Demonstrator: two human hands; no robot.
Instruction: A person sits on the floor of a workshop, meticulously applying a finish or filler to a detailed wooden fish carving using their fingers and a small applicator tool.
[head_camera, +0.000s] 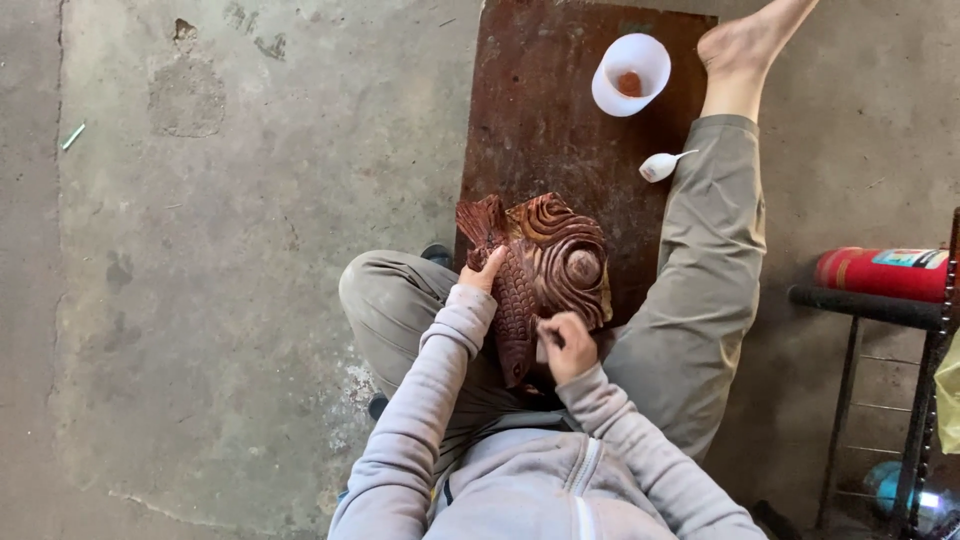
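your left hand (484, 272) grips the carved wooden fish (540, 270) at its upper edge; your right hand (566, 345), fist closed, presses its lower side. a white cup (630, 72) and spoon (660, 166) lie beyond on the board (540, 110).

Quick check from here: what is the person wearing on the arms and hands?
Both arms are in long, pale grey sweatshirt sleeves with ribbed cuffs at the wrists. The left hand and right hand are bare: no gloves, rings or watch visible.
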